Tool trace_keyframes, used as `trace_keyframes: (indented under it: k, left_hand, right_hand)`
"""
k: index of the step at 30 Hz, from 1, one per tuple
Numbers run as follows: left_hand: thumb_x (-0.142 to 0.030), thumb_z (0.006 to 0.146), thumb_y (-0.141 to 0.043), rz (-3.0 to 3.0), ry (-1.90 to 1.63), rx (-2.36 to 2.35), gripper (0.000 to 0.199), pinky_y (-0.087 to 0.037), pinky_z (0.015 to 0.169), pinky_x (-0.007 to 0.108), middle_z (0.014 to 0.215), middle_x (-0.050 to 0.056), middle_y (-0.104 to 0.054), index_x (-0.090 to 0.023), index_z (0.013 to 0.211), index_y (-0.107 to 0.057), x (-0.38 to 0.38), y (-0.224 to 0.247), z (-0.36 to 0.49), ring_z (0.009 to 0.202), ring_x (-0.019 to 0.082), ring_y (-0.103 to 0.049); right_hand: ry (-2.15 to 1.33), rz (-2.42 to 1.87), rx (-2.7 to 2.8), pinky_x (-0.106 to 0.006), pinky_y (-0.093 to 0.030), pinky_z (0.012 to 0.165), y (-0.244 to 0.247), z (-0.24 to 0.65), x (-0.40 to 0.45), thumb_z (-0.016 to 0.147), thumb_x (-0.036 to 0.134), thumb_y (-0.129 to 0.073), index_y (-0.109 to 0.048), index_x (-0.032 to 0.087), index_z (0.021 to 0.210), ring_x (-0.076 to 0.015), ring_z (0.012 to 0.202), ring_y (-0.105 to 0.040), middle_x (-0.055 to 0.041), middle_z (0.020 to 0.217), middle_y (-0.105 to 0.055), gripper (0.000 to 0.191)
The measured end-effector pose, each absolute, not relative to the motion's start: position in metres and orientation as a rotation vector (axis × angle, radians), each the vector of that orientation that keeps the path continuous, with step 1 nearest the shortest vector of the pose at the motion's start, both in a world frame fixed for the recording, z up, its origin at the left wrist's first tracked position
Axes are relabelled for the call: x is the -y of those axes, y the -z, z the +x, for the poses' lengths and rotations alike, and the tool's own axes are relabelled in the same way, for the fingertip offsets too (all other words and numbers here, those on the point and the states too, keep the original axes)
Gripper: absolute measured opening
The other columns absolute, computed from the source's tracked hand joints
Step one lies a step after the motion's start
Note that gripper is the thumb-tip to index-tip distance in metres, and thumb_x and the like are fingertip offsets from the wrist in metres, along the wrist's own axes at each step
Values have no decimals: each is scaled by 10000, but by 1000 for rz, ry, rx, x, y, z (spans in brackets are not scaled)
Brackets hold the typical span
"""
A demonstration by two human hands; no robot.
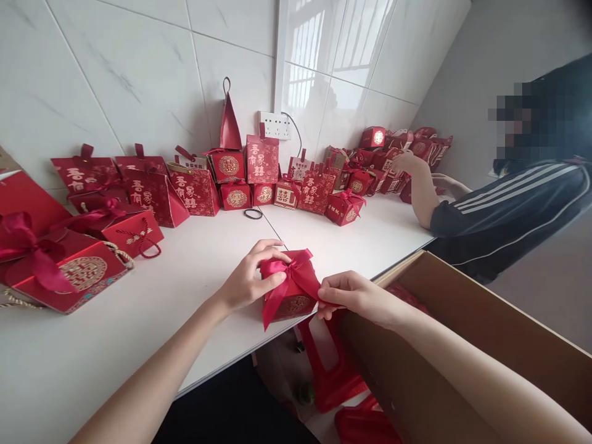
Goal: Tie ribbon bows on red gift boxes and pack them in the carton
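A small red gift box with a gold emblem stands near the table's front edge, a satin ribbon bow tied on its top. My left hand lies over the box's left side, fingers apart, its fingertips touching the bow's left loop; I cannot make out whether it grips the ribbon. On the right, my right hand pinches the end of the bow's right tail between thumb and fingers, beside the box.
Red gift boxes line the wall; larger ones stand at the left. A black band lies on the white table. An open cardboard box is at the right. A person reaches toward piled red boxes.
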State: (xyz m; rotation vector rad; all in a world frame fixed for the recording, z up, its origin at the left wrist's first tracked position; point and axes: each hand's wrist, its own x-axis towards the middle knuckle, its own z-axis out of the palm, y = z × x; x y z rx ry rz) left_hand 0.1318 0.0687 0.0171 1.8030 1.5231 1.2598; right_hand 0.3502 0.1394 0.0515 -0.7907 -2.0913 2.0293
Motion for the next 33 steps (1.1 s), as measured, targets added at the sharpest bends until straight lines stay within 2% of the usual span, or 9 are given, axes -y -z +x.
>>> trace_keyframes:
  k: [8,12,15,18,22,24,27,30,33]
  left_hand:
    - [-357,763,-580,1763,-1246,-1592,171,-365,1069,390,1218,52,-535,-237,799,-696,-69,-24,139,1202,244,-481]
    - [-359,759,-581,1752,-1235,-1539,179,-352,1079,388,1222,57,-536,-230,791,-700,-70,-22,138,1201,246,-485]
    - [-374,753,-589,1736,-1225,-1527,194,-375,1060,389,1242,64,-524,-224,799,-703,-71,-21,137,1196,254,-489]
    - [-366,754,-588,1713,-1221,-1520,184,-370,1061,409,1268,62,-506,-227,796,-702,-71,-21,136,1206,264,-476]
    - [-353,750,-593,1665,-1260,-1506,173,-330,1078,418,1250,74,-504,-221,823,-677,-70,-18,139,1232,263,-445]
    - [-350,736,-598,1630,-1372,-1555,218,-381,1021,398,1202,81,-514,-214,904,-628,-68,-16,142,1173,246,-481]
    - [-358,712,-592,1601,-1591,-1801,237,-455,844,345,1024,67,-522,-203,884,-544,-65,-14,147,998,217,-511]
    - [-369,732,-562,1644,-1635,-1990,186,-424,748,308,796,22,-485,-207,710,-473,-62,-14,148,818,181,-476]
    - [-396,798,-501,1492,-1495,-1909,270,-355,575,252,605,-31,-407,-207,632,-404,-58,-15,148,595,124,-401]
  right_hand:
    - [-1873,-643,2407,-223,-417,611,-54,354,-139,823,447,-588,-648,123,673,-96,603,-540,-24,651,-633,362]
    - [-1863,-700,2664,-236,-414,539,-65,358,-149,813,617,-493,-654,116,716,-113,526,-551,-46,601,-628,535]
    - [-1318,-969,2658,-254,-399,541,-68,353,-164,786,731,-383,-632,134,746,-127,538,-534,-49,615,-606,647]
    - [-948,-897,2556,-267,-399,612,-60,340,-172,791,671,-463,-588,176,822,-141,640,-532,-29,702,-607,511]
    - [-1162,-771,2474,-257,-364,572,-46,325,-167,833,553,-479,-491,190,650,-114,576,-471,14,603,-539,406]
    - [-1295,-793,2409,-255,-351,553,-42,323,-162,836,539,-467,-463,191,615,-108,553,-456,20,572,-521,412]
    - [-1389,-835,2315,-249,-336,545,-38,324,-157,819,549,-482,-447,189,602,-104,553,-446,24,567,-508,422]
    - [-1413,-849,2263,-246,-331,553,-35,327,-155,809,552,-508,-435,189,600,-104,566,-444,26,578,-505,426]
    - [-1477,-815,2217,-249,-352,579,-31,330,-154,805,556,-530,-439,190,624,-110,573,-472,27,587,-523,418]
